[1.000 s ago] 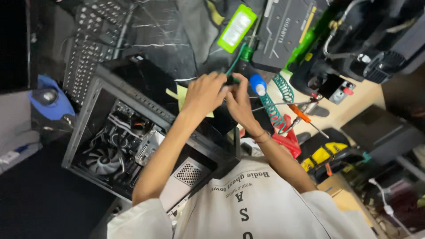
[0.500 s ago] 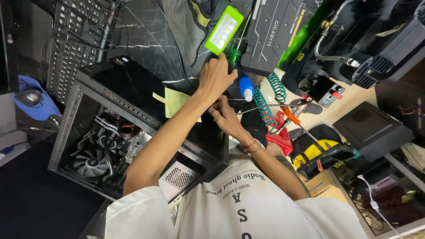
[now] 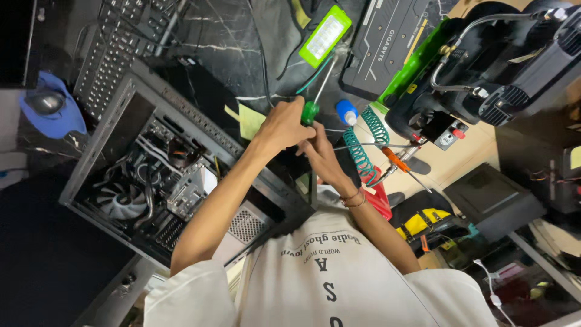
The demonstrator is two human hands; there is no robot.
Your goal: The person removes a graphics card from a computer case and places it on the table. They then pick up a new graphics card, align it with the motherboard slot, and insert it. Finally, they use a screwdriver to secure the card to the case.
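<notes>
my left hand [image 3: 281,124] wraps fingers round one green-handled screwdriver [image 3: 310,111] | my right hand [image 3: 321,158] fingers: can't tell | one open black metal PC case [image 3: 139,115] | one coiled teal hose [image 3: 363,151]

Dim, uneven indoor light, sharp centre, dark murky left edge, wide-angle distortion.

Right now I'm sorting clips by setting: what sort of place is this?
Probably a computer repair bench. An open PC case shows fan and cabling, a loose graphics card lies nearby, and the left hand holds a green-handled screwdriver, beside a keyboard.
</notes>
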